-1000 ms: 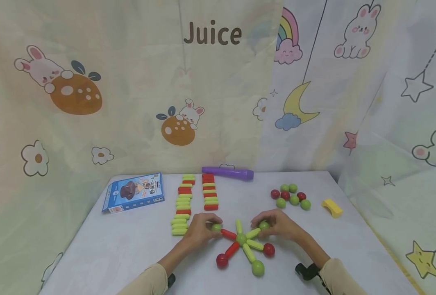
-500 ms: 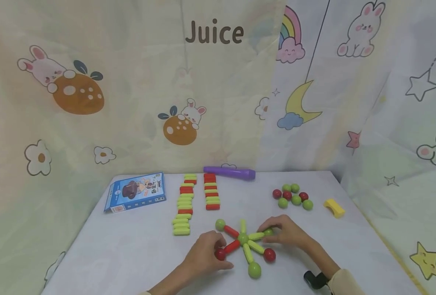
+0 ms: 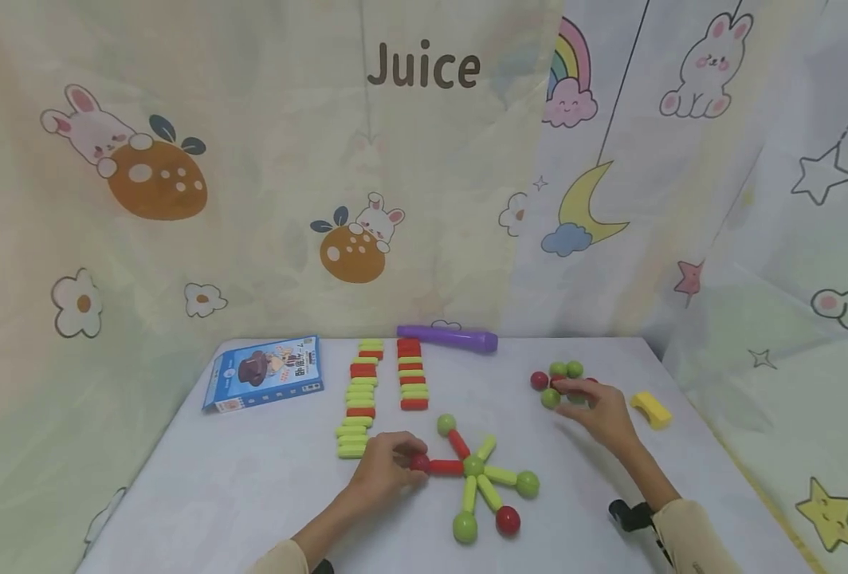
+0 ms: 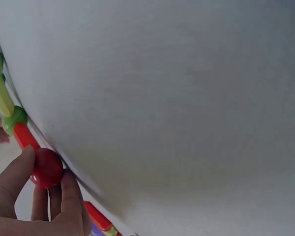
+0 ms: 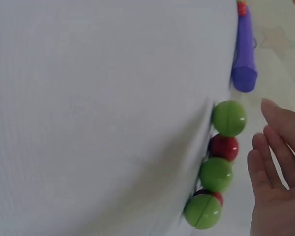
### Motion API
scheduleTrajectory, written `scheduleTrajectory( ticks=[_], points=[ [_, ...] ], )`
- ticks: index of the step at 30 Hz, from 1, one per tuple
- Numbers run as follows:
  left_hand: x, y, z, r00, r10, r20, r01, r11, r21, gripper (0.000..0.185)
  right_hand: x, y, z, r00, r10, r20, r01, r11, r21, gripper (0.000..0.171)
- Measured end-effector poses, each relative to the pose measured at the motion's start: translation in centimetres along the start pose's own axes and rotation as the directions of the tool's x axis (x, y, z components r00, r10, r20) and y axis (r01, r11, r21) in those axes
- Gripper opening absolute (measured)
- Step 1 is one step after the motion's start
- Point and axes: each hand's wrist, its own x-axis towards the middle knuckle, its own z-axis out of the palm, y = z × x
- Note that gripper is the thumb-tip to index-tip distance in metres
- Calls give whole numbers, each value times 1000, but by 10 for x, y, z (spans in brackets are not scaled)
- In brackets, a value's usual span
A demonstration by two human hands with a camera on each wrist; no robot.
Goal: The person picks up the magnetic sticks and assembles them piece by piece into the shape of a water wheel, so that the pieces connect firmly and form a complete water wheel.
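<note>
Only word I can read: "Juice", brown letters printed on the curtain (image 3: 252, 159) behind my table, at 12 o'clock from my hands. The blue box (image 3: 265, 371) lying at about 10 o'clock on the table has print and a cartoon figure on its cover, but the characters are too small to make out. Both wrist views show no text at all.
</note>
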Motion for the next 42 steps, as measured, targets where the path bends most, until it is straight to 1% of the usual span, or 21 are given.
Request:
scheduleTrajectory(
  ticks=[2, 6, 9, 11, 13, 14, 16, 18, 20, 23, 25, 29, 34, 38, 40, 42],
  points=[
    [2, -1, -1, 1000, -22, -7, 22, 999, -28, 30, 1, 5, 3, 1000, -18, 3, 18, 999, -49, 48],
    [4, -3, -1, 1000, -24, -15, 23, 998, -55, 30, 5, 7, 11, 998, -41, 49, 47, 990, -134, 48],
    [5, -4, 0, 1000, -14, -23, 13, 999, -50, 29, 6, 0, 17, 993, -22, 113, 42, 984, -173, 43],
    [6, -5, 0, 1000, -13, -27, 12, 999, -40, 29, 6, -8, 22, 985, -24, 168, 50, 987, -154, 40],
    [6, -5, 0, 1000, -11, -29, 10, 999, -35, 29, 5, -17, 28, 970, -63, 237, 87, 992, -94, 37],
    [5, -5, 0, 999, -11, -30, 10, 999, -33, 29, 4, -22, 32, 957, -92, 275, 111, 992, -55, 36],
    [5, -5, -1, 1000, -8, -30, 8, 999, -31, 29, 2, -31, 39, 922, -156, 353, 153, 988, 35, 36],
    [5, -6, -1, 1000, -7, -30, 6, 999, -32, 29, -1, -38, 47, 886, -217, 410, 191, 976, 104, 38],
    [6, -6, -1, 1000, -5, -28, 4, 999, -35, 29, -3, -43, 54, 863, -251, 439, 212, 968, 136, 41],
    [7, -7, -1, 1000, -6, -21, 6, 999, -38, 29, -6, -46, 62, 849, -296, 438, 255, 955, 150, 43],
    [7, -7, 0, 1000, -7, -18, 7, 999, -42, 29, -7, -47, 64, 848, -310, 429, 272, 951, 150, 42],
    [7, -7, 0, 1000, -14, -22, 13, 999, -40, 29, -7, -49, 66, 848, -327, 417, 289, 945, 154, 35],
    [7, -7, 0, 1000, 2, -18, -2, 1000, -25, 29, -8, -50, 64, 860, -277, 428, 232, 960, 154, 33],
    [5, -6, 0, 1000, 27, -11, -27, 1000, 7, 29, -9, -52, 60, 867, -226, 444, 168, 972, 166, 36],
    [4, -5, 0, 999, 45, -7, -45, 998, 35, 29, -10, -54, 56, 875, -215, 433, 168, 975, 145, 39],
    [3, -3, 0, 998, 65, 1, -65, 996, 62, 31, -13, -61, 50, 892, -207, 403, 188, 978, 87, 41]
  ],
)
